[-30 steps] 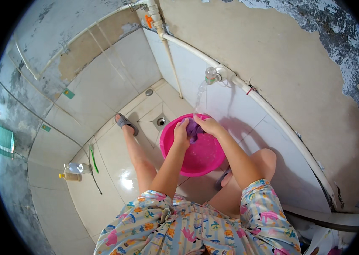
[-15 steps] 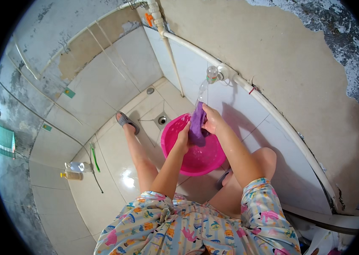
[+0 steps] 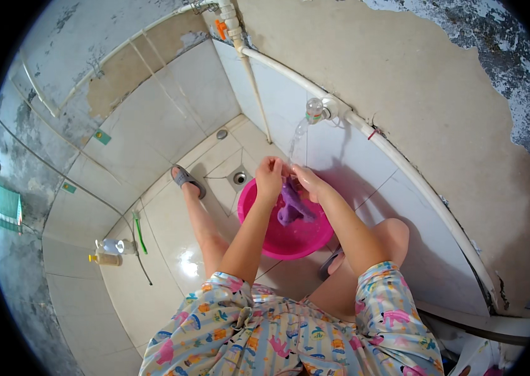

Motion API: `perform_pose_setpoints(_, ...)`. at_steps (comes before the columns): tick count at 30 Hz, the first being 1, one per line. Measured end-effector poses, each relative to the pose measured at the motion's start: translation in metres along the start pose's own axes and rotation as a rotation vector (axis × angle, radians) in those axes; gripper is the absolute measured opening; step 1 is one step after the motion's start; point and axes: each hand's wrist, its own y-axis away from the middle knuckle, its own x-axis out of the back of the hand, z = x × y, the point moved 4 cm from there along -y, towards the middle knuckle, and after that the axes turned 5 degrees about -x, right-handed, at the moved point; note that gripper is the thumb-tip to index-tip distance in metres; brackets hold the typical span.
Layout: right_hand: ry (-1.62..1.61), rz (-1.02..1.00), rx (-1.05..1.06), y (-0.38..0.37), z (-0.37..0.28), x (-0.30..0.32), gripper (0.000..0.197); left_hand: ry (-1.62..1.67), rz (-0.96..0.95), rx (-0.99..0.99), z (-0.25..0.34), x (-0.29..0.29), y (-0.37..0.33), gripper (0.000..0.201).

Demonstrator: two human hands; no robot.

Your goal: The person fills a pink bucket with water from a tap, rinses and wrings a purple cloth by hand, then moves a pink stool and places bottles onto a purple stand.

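Note:
A wet purple cloth (image 3: 292, 207) hangs bunched over a bright pink basin (image 3: 285, 250). My left hand (image 3: 269, 177) has its fingers curled closed at the cloth's upper end. My right hand (image 3: 307, 182) meets it from the other side, its fingers bent round the same end; the grip is partly hidden. Just beyond my fingers, a stream of water (image 3: 298, 135) falls from a cut clear bottle piece (image 3: 314, 109) fitted on the wall tap. Shallow water lies in the basin beneath.
A white pipe (image 3: 403, 156) runs along the tiled wall on the right. Left of the basin is a floor drain (image 3: 239, 178). My feet in grey slippers (image 3: 188, 182) flank the basin. Bottles (image 3: 109, 259) and a green-handled brush (image 3: 140, 233) stand by the left wall.
Both hands have shifted to the cloth's far end, near the water stream. The cloth, upright between my hands before, now droops lower into the basin.

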Motion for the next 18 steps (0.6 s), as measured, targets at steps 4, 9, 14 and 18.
perform_pose_setpoints(4,0.091,0.067,0.102,-0.008,0.005,0.006,0.022,-0.356,-0.196,-0.119,0.005,-0.003,-0.007,0.024)
perform_pose_setpoints(9,0.258,0.094,0.286,-0.025,0.009,0.027,0.01,-0.192,-0.647,0.118,-0.004,0.006,-0.003,0.036)
perform_pose_setpoints(14,0.298,0.032,0.526,-0.004,-0.004,0.014,0.009,-0.507,-0.733,0.206,-0.003,0.025,-0.003,0.038)
perform_pose_setpoints(18,0.592,-0.049,0.501,-0.003,-0.005,0.019,0.026,-0.593,-0.674,0.088,0.024,0.024,0.001,0.036)
